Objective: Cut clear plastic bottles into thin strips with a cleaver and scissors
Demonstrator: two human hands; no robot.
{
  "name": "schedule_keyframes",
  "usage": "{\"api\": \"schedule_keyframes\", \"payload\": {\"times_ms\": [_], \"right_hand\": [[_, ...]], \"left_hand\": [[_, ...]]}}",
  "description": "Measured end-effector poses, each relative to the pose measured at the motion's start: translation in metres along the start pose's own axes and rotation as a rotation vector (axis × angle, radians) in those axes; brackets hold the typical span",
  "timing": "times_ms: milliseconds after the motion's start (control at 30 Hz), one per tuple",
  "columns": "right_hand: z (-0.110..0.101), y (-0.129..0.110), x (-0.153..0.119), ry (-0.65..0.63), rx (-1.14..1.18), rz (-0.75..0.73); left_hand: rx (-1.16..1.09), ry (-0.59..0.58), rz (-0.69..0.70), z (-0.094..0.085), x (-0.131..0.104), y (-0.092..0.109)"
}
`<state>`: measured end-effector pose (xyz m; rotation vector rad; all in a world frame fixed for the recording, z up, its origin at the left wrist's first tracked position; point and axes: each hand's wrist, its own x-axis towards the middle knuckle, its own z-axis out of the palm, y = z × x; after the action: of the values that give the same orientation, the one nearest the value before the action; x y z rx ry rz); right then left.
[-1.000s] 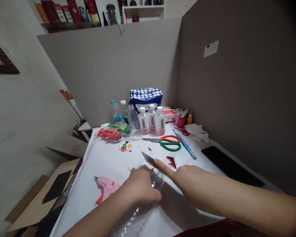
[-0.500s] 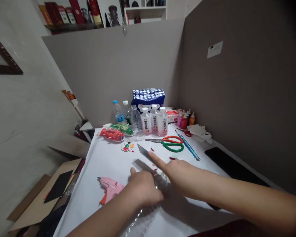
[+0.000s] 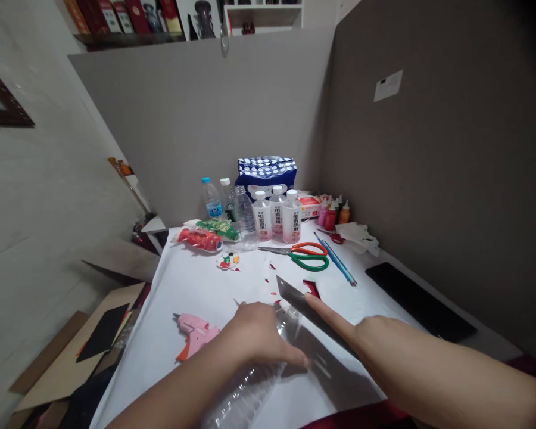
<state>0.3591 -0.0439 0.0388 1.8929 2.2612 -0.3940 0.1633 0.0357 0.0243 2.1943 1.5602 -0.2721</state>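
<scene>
A clear plastic bottle [image 3: 250, 390] lies on its side at the near edge of the white-covered table [image 3: 161, 351]. My left hand [image 3: 265, 336] grips it near the neck, thumb stretched to the right. My right hand [image 3: 361, 333] is closed on a knife [image 3: 301, 304], its index finger along the back of the blade. The blade points up and left, just right of the bottle's neck and apart from it. Its handle is hidden by my hand. Left of my left hand lies a pink glue gun [image 3: 196, 336].
Scissors [image 3: 310, 256], brushes [image 3: 337, 259] and a paint palette [image 3: 228, 260] lie mid-table. Behind stand labelled bottles [image 3: 292, 217], a blue package [image 3: 268, 176] and paint bottles [image 3: 330, 215]. Red and green decorated bottles [image 3: 201, 239] lie back left; a black slab [image 3: 417, 301] lies right.
My right hand and the knife have moved right, away from my left hand. My left thumb has spread out to the right. The view has shifted slightly.
</scene>
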Motion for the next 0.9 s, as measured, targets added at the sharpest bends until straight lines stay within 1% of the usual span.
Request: {"api": "schedule_keyframes", "payload": {"times_ms": [100, 167, 267, 367, 467, 567, 633, 700, 800, 900], "right_hand": [[-0.022, -0.011, 0.01, -0.052, -0.112, -0.028], [-0.034, -0.017, 0.019, -0.037, -0.084, -0.093], [-0.046, -0.023, 0.031, -0.059, -0.048, -0.169], [-0.051, -0.026, 0.048, -0.054, -0.058, -0.214], [-0.05, -0.027, 0.065, -0.018, -0.053, -0.28], [-0.047, -0.026, 0.074, -0.002, -0.005, -0.297], [-0.045, -0.027, 0.072, -0.001, 0.009, -0.275], [-0.043, -0.028, 0.064, 0.016, 0.02, -0.239], [-0.037, -0.027, 0.046, 0.012, 0.036, -0.177], [-0.022, -0.014, 0.022, -0.035, 0.039, -0.099]], "left_hand": [[0.003, 0.01, 0.024, 0.0, 0.001, 0.0], [0.022, 0.009, -0.004, 0.002, 0.001, 0.001], [0.034, -0.01, -0.051, 0.003, 0.0, 0.004], [0.013, 0.007, -0.074, 0.001, -0.003, 0.008], [0.024, 0.011, -0.092, -0.004, -0.008, 0.013], [0.013, -0.002, -0.092, -0.005, -0.01, 0.015], [0.011, 0.012, -0.075, -0.002, -0.008, 0.014], [0.027, 0.041, -0.044, 0.003, -0.005, 0.011], [0.056, 0.086, -0.021, 0.009, -0.002, 0.007], [0.069, 0.082, -0.021, 0.008, 0.0, 0.004]]}}
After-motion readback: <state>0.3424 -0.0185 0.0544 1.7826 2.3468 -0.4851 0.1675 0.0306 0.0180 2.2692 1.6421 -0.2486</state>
